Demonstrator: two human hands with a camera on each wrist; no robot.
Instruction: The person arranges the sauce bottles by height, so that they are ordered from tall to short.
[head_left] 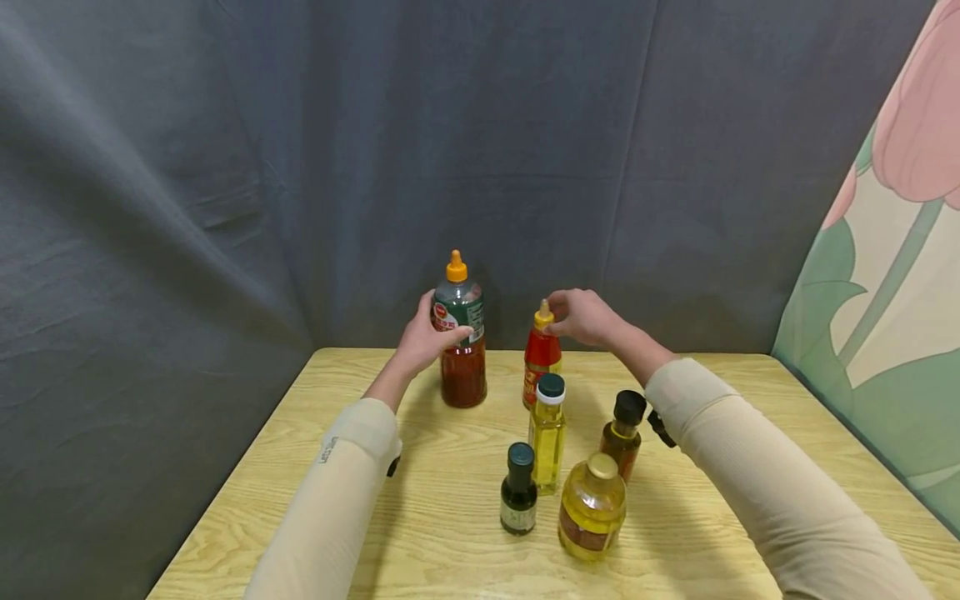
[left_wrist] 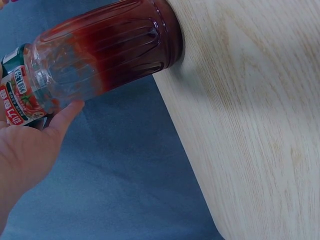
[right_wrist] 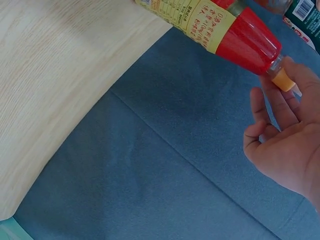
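Observation:
My left hand (head_left: 429,335) grips a tall, clear squeeze bottle of red sauce (head_left: 463,375) around its green label, thumb across the front. Its orange nozzle cap points up, and in the left wrist view the bottle's base (left_wrist: 167,32) meets the wooden top. To the right, a smaller red sauce bottle (head_left: 534,350) with a yellow label (right_wrist: 200,22) stands upright. My right hand (head_left: 585,317) pinches it at the neck, just by the yellow cap (right_wrist: 283,80), between thumb and fingers. The other fingers of that hand are loosely bent beside the bottle.
Nearer to me stand a square bottle of yellow oil (head_left: 547,450), a small dark bottle (head_left: 519,492), a round yellow jar-like bottle (head_left: 592,508) and a black-capped bottle (head_left: 621,442). A grey curtain (head_left: 480,167) hangs behind the wooden table (head_left: 300,467).

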